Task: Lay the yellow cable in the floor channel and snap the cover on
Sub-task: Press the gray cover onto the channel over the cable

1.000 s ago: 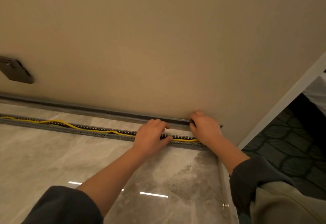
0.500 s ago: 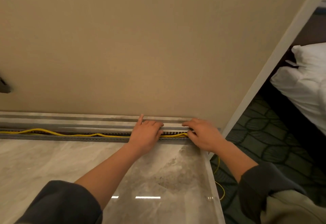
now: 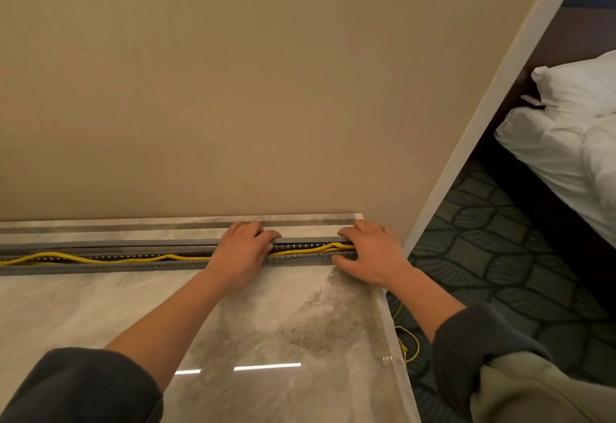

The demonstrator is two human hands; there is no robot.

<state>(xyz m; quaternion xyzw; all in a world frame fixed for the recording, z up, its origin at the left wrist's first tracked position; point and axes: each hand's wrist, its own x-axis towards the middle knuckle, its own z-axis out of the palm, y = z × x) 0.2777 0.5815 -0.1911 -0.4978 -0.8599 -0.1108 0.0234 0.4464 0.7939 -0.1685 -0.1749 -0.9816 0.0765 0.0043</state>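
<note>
Left hand [image 3: 241, 256], right hand [image 3: 373, 256] grip cover [image 3: 310, 239] beside cable [image 3: 100, 259].

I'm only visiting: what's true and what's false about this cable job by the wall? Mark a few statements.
1. The yellow cable lies in the perforated grey floor channel. True.
2. The long grey cover strip is snapped on over it. False: the channel is open, the cable showing.
3. The left hand and right hand both hold the cover strip. True.
4. Right of the marble floor is bare wood. False: dark patterned carpet.
</note>
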